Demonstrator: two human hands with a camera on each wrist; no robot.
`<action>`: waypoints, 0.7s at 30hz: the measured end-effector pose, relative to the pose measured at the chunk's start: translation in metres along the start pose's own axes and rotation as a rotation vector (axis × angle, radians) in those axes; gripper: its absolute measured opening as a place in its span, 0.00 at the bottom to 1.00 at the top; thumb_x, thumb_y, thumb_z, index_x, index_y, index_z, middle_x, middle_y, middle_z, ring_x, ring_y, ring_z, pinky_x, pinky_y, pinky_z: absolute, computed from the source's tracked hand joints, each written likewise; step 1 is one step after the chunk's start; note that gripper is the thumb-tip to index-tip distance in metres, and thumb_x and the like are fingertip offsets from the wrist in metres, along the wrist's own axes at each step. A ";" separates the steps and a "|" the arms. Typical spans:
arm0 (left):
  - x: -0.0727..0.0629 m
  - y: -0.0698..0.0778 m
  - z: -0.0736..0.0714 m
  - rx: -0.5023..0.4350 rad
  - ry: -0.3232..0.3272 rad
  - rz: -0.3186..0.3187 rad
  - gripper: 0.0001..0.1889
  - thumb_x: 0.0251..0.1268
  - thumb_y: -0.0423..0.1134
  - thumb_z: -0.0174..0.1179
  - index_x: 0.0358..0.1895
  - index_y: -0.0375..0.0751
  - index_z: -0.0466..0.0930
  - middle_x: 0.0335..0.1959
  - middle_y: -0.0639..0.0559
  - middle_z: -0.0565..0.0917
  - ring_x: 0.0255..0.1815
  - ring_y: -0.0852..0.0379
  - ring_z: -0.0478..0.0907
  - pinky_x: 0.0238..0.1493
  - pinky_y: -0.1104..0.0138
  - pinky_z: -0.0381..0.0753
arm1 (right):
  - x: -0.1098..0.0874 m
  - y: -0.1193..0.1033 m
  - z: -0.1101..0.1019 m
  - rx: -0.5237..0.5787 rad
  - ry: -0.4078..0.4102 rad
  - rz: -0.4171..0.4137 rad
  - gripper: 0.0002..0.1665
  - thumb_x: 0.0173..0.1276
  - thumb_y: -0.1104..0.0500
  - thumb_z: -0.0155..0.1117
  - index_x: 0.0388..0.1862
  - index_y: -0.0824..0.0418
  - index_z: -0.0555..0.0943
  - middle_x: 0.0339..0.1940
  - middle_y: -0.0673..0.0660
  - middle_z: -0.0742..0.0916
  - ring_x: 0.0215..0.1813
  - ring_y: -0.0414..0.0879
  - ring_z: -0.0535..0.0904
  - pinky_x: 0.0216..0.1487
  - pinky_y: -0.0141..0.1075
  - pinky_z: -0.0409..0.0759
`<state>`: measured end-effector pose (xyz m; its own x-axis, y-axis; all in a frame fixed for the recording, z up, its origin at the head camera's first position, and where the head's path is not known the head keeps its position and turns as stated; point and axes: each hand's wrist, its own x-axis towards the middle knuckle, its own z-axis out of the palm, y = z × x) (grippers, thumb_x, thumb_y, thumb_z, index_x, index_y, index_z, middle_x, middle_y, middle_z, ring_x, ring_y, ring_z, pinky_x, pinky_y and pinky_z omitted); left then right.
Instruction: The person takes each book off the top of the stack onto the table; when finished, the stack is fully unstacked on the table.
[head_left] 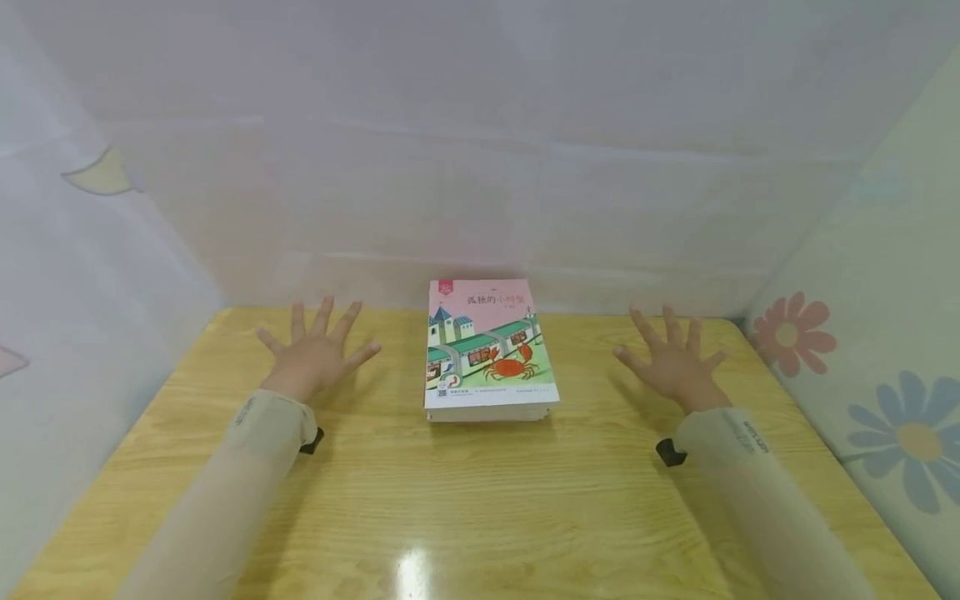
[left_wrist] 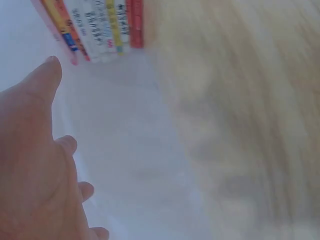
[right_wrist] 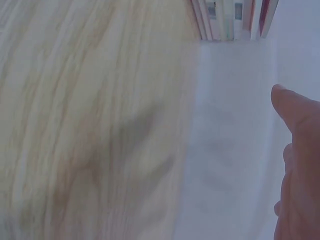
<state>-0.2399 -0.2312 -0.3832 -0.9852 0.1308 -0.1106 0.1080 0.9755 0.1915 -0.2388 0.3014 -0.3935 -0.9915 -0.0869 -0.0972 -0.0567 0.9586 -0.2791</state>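
Note:
A stack of books lies flat near the back of the wooden table, its pink top cover showing a red crab and a green-roofed train. Several coloured spines of the stack show in the left wrist view, and its page-edge side in the right wrist view. To the left of the stack, my left hand is spread with straight fingers, holding nothing. My right hand is likewise spread on the other side, apart from the books and holding nothing. Shadows of the fingers fall on the tabletop.
The wooden table reaches back to a pale cloth wall. Cloth with printed flowers hangs along the right edge, and more cloth along the left. Dark bands sit at both wrists.

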 end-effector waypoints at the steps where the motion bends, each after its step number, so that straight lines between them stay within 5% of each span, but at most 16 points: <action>1: -0.001 0.001 -0.001 0.000 0.007 0.004 0.51 0.62 0.84 0.27 0.83 0.63 0.27 0.82 0.39 0.23 0.73 0.28 0.08 0.48 0.18 0.12 | 0.000 -0.002 0.000 0.004 0.006 -0.002 0.51 0.71 0.20 0.36 0.83 0.35 0.32 0.81 0.61 0.27 0.73 0.73 0.10 0.47 0.86 0.16; 11: -0.006 0.027 -0.014 -0.084 0.309 0.094 0.48 0.69 0.75 0.43 0.84 0.62 0.33 0.84 0.45 0.32 0.79 0.34 0.15 0.54 0.17 0.17 | -0.006 -0.035 -0.004 0.194 0.119 -0.056 0.44 0.78 0.28 0.36 0.84 0.35 0.34 0.82 0.60 0.28 0.76 0.74 0.17 0.55 0.87 0.25; 17: -0.013 0.046 -0.011 -0.225 0.464 0.185 0.44 0.76 0.68 0.43 0.84 0.48 0.42 0.83 0.39 0.45 0.82 0.33 0.38 0.69 0.24 0.35 | -0.005 -0.057 0.008 0.501 0.232 -0.171 0.39 0.84 0.41 0.39 0.86 0.50 0.42 0.84 0.64 0.37 0.81 0.68 0.29 0.70 0.78 0.38; 21: -0.017 0.058 -0.006 -0.381 0.545 0.241 0.39 0.81 0.60 0.41 0.82 0.39 0.48 0.80 0.34 0.55 0.79 0.32 0.51 0.75 0.34 0.48 | 0.002 -0.075 0.024 0.768 0.244 -0.214 0.38 0.85 0.45 0.41 0.85 0.49 0.41 0.85 0.59 0.43 0.83 0.63 0.37 0.76 0.69 0.44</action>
<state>-0.2175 -0.1778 -0.3646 -0.8765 0.1311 0.4631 0.3759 0.7875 0.4884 -0.2337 0.2224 -0.3960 -0.9709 -0.1001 0.2176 -0.2389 0.4688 -0.8504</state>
